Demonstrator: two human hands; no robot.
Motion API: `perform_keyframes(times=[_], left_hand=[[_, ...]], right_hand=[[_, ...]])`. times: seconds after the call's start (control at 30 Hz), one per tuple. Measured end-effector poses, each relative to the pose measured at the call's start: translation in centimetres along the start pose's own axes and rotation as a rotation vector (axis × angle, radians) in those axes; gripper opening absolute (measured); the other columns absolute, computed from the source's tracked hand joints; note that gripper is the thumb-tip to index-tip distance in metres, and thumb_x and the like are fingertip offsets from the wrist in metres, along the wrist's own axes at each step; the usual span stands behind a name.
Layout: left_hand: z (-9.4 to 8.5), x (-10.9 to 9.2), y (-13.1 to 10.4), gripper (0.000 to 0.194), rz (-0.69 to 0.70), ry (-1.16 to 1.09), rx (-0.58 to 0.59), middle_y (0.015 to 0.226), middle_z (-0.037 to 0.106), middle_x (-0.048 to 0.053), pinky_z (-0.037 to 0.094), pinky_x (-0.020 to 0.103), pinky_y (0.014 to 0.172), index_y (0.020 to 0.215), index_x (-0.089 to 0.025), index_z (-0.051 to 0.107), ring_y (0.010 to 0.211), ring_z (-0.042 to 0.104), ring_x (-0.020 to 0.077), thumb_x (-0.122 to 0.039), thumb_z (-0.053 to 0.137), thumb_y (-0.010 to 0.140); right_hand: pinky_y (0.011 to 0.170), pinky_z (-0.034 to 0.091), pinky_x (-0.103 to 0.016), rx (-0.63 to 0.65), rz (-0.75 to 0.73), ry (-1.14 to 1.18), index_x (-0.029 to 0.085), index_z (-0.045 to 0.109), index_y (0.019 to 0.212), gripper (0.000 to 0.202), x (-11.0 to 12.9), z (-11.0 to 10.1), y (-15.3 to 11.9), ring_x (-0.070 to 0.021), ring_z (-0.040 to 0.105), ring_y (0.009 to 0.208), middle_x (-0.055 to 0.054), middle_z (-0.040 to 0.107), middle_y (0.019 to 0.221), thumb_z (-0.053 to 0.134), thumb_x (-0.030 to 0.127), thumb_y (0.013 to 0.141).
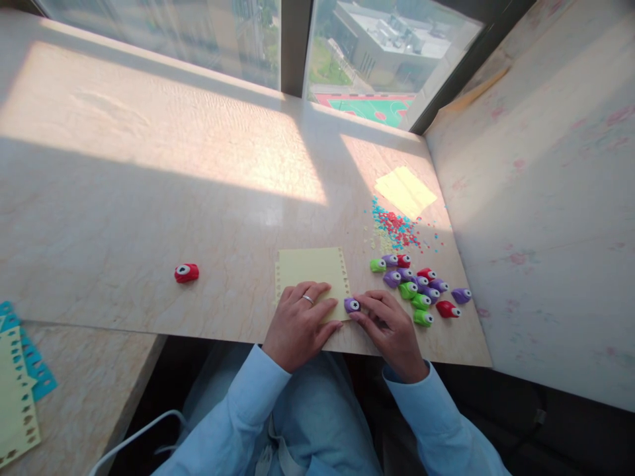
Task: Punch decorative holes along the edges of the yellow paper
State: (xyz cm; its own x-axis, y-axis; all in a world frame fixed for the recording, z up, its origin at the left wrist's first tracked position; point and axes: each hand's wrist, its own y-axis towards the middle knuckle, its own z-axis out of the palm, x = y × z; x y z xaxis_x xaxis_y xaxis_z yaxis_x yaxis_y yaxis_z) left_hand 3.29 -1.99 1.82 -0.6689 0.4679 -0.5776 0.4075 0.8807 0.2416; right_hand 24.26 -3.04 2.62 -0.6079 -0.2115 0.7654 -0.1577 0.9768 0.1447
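A yellow sheet of paper (310, 268) lies near the front edge of the counter, with small holes punched along its left and right sides. My left hand (302, 320) rests on its lower part, fingers stretched out and a ring on one of them. Between the thumb and fingers of my right hand (389, 324) is a purple craft punch (352, 305) with a dark star on its white button. The punch sits at the paper's right edge, near the lower corner. Whether its button is pressed down I cannot tell.
Several purple, green and red craft punches (421, 299) cluster at the right, below scattered paper confetti (397, 228) and a stack of yellow paper (405, 190). One red punch (186, 272) stands apart at left. Punched sheets (17, 396) lie far left. A wall (536, 231) bounds the right.
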Motion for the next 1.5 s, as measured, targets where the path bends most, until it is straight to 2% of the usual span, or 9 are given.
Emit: perform_keyframes(times=[0.1, 0.23, 0.37, 0.47, 0.57, 0.83, 1.17, 1.4, 1.5], left_hand=[[0.0, 0.0, 0.0, 0.026, 0.000, -0.003, 0.000, 0.125, 0.062, 0.008, 0.043, 0.045, 0.091, 0.106, -0.023, 0.067, 0.114, 0.052, 0.0279, -0.040, 0.063, 0.087], [0.0, 0.0, 0.1, 0.026, 0.002, 0.000, 0.001, 0.125, 0.063, 0.008, 0.043, 0.045, 0.090, 0.105, -0.022, 0.067, 0.114, 0.052, 0.0279, -0.040, 0.064, 0.086], [0.0, 0.1, 0.0, 0.027, 0.007, -0.001, -0.004, 0.124, 0.063, 0.009, 0.043, 0.045, 0.090, 0.105, -0.022, 0.067, 0.113, 0.052, 0.0282, -0.042, 0.063, 0.087], [0.0, 0.1, 0.0, 0.027, 0.009, -0.007, -0.006, 0.123, 0.063, 0.009, 0.043, 0.046, 0.090, 0.104, -0.022, 0.067, 0.113, 0.052, 0.0284, -0.043, 0.063, 0.087], [0.0, 0.1, 0.0, 0.027, 0.010, -0.009, -0.006, 0.123, 0.063, 0.009, 0.043, 0.046, 0.090, 0.104, -0.022, 0.068, 0.113, 0.052, 0.0285, -0.042, 0.064, 0.086], [0.1, 0.1, 0.1, 0.026, 0.004, -0.016, -0.013, 0.123, 0.063, 0.009, 0.043, 0.046, 0.089, 0.104, -0.023, 0.068, 0.113, 0.052, 0.0283, -0.041, 0.065, 0.085], [0.2, 0.1, 0.0, 0.027, 0.010, -0.013, -0.018, 0.123, 0.062, 0.009, 0.042, 0.045, 0.089, 0.104, -0.023, 0.068, 0.113, 0.051, 0.0281, -0.042, 0.064, 0.085], [0.2, 0.0, 0.1, 0.027, 0.013, -0.004, -0.016, 0.122, 0.062, 0.008, 0.041, 0.045, 0.088, 0.103, -0.023, 0.068, 0.112, 0.051, 0.0280, -0.043, 0.064, 0.086], [0.2, 0.0, 0.1, 0.026, 0.015, -0.006, -0.024, 0.122, 0.063, 0.008, 0.041, 0.045, 0.088, 0.103, -0.023, 0.068, 0.112, 0.051, 0.0282, -0.043, 0.064, 0.085]], right_hand=[[0.059, 0.052, -0.028, 0.000, 0.022, 0.017, 0.024, 0.067, 0.114, 0.026, 0.3, -0.2, 0.1, -0.0120, 0.057, 0.063, -0.006, 0.061, 0.102, 0.067, 0.028, 0.087], [0.061, 0.051, -0.029, -0.014, 0.075, 0.047, 0.024, 0.065, 0.115, 0.030, 0.8, -0.4, 0.3, -0.0141, 0.057, 0.068, -0.006, 0.062, 0.100, 0.067, 0.034, 0.087], [0.064, 0.049, -0.030, -0.012, 0.191, 0.118, 0.021, 0.068, 0.103, 0.026, 0.9, -1.0, 0.8, -0.0158, 0.057, 0.070, -0.005, 0.063, 0.091, 0.065, 0.042, 0.087], [0.063, 0.048, -0.029, 0.064, 0.329, 0.216, 0.020, 0.068, 0.092, 0.029, 0.9, -1.6, 1.6, -0.0162, 0.057, 0.067, -0.003, 0.065, 0.080, 0.068, 0.047, 0.082], [0.062, 0.048, -0.028, 0.148, 0.412, 0.327, 0.020, 0.067, 0.086, 0.031, 1.2, -2.2, 2.7, -0.0164, 0.059, 0.069, -0.002, 0.066, 0.078, 0.074, 0.048, 0.076], [0.064, 0.049, -0.029, 0.213, 0.440, 0.367, 0.018, 0.066, 0.084, 0.040, 1.9, -2.2, 4.2, -0.0157, 0.060, 0.069, 0.000, 0.063, 0.074, 0.082, 0.049, 0.064], [0.068, 0.051, -0.032, 0.242, 0.459, 0.326, 0.017, 0.063, 0.087, 0.041, 1.7, -2.0, 4.3, -0.0171, 0.061, 0.072, -0.002, 0.064, 0.080, 0.080, 0.047, 0.065], [0.063, 0.046, -0.028, 0.338, 0.381, 0.177, 0.019, 0.057, 0.090, 0.034, 1.5, -1.9, 5.4, -0.0134, 0.055, 0.068, 0.003, 0.054, 0.076, 0.075, 0.035, 0.066], [0.059, 0.042, -0.026, 0.413, 0.392, 0.137, 0.019, 0.054, 0.088, 0.028, 1.5, -1.7, 5.9, -0.0122, 0.051, 0.063, 0.004, 0.051, 0.071, 0.070, 0.030, 0.067]])
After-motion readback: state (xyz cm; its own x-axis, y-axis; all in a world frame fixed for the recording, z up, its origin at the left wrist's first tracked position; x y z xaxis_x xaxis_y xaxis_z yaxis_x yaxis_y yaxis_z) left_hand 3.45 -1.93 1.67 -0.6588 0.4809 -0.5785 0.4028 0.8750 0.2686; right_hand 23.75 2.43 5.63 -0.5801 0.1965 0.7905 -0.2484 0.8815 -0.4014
